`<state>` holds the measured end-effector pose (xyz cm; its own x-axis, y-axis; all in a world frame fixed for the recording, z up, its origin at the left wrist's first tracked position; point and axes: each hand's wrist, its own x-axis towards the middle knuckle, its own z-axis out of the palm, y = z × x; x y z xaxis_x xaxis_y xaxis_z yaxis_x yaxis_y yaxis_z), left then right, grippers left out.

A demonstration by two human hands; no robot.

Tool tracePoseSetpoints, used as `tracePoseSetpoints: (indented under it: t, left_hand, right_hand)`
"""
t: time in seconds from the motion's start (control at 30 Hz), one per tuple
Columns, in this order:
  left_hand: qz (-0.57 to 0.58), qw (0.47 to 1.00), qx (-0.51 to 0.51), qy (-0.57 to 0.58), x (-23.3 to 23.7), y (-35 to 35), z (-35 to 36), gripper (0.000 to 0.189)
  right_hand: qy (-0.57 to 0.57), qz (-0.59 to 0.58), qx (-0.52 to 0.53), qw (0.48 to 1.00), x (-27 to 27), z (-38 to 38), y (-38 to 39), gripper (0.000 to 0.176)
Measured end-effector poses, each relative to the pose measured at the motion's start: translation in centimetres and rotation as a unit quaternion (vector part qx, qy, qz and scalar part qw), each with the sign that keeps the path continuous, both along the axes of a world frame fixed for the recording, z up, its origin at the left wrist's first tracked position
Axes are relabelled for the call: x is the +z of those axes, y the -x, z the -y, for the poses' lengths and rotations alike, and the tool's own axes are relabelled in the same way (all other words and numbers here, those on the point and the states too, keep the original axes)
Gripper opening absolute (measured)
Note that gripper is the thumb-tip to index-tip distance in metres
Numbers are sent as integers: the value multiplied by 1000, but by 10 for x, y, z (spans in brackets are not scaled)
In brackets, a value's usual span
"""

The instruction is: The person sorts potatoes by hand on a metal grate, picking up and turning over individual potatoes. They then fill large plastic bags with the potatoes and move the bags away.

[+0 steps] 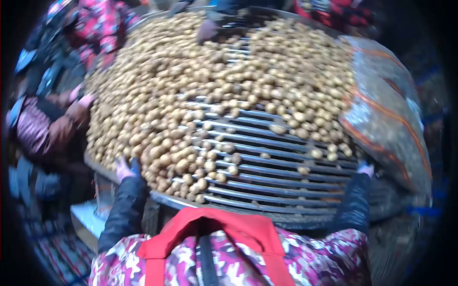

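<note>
Countless tan, rounded potatoes (157, 90) lie heaped; whether left hand (124, 169) or right hand (366, 168) grips is unclear.

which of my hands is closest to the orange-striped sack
Your right hand, just beside the sack; your left hand is across the rack, by the piled potatoes.

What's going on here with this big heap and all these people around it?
People are gathered around a slatted metal table heaped with what look like potatoes. The camera wearer's left hand is at the near left edge, against the heap; the right hand is beside a large orange-striped sack. Blur hides whether either grips anything. In the near middle, bars show with a few loose potatoes. At the left, another person's hand is by the heap.
</note>
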<state>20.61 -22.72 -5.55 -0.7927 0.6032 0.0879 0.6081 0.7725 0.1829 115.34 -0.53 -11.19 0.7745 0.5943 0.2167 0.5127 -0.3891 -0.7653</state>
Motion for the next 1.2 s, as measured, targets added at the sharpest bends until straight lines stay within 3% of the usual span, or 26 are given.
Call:
tracePoseSetpoints:
  t: [0.07, 0.13, 0.2, 0.23, 0.27, 0.33, 0.37, 0.47, 0.57, 0.63, 0.67, 0.7, 0.73, 0.77, 0.83, 0.9, 1.0, 1.03, 1.07, 1.17, 1.2]
  left_hand:
    - [1, 1000, 15, -15, 5, -9, -3, 58]
    - [-12, 999, 15, -25, -4, -4, 1, 60]
    - [-11, 999, 17, -35, -11, 1, 2, 59]
    - [-7, 999, 22, -38, -8, -2, 0, 58]
    - [-2, 999, 26, -40, -4, -5, -2, 58]
    - [-13, 999, 23, -32, -2, -7, -3, 56]
    - [-4, 999, 29, -34, 0, -10, -4, 56]
    - [-9, 999, 30, -31, -4, -7, -2, 57]
    - [-5, 999, 24, -34, 1, -14, -3, 58]
    - [4, 999, 21, -27, 7, -16, -4, 59]
    - [10, 999, 25, -29, 7, -16, -5, 59]
    - [11, 999, 21, -27, 6, -16, -4, 59]
    - [11, 999, 19, -25, 8, -16, -3, 59]
    - [32, 999, 24, -23, 15, -19, -5, 60]
    - [28, 999, 20, -29, 12, -18, -3, 62]
    - [32, 999, 16, -33, 15, -19, -4, 64]
    - [35, 999, 11, -40, 19, -20, -4, 63]
    - [40, 998, 11, -37, 19, -20, -5, 63]
    - [32, 999, 7, -41, 19, -21, -4, 63]
    - [24, 999, 3, -48, 22, -20, -7, 63]
    - [22, 999, -1, -45, 22, -20, -5, 63]
  right_hand:
    - [-59, -19, -1, 998, -19, -27, -16, 48]
    - [57, 42, -119, 990, 45, -17, 93, 52]
    - [-96, -66, 37, 992, 2, -23, 73, 60]
    - [39, 26, -36, 998, 60, -9, 152, 64]
    - [-42, -5, 37, 998, 45, -18, 151, 64]
    - [155, 79, 64, 983, 94, -11, 239, 64]
    - [87, 56, 82, 991, 80, -17, 253, 62]
    - [-105, -208, 143, 962, 70, -33, 320, 57]
    - [-158, -347, 180, 906, 18, -71, 335, 62]
    - [-205, -492, 193, 824, 10, -89, 363, 65]
    - [-237, -605, 166, 742, 27, -84, 402, 66]
    - [-156, -404, 243, 868, 43, -79, 435, 70]
    - [-66, -176, 304, 934, 56, -77, 465, 73]
    - [7, -100, 277, 956, 62, -78, 487, 77]
    - [-22, -100, 300, 949, 72, -86, 531, 74]
    - [-76, -233, 278, 929, 52, -107, 576, 74]
    - [-119, -283, 369, 877, 57, -126, 647, 77]
    - [35, -207, 325, 922, 69, -140, 668, 78]
    - [200, -126, 296, 926, 81, -154, 689, 83]
    - [-44, -98, 429, 897, 94, -154, 772, 89]
    - [-11, -100, 433, 896, 106, -141, 800, 86]
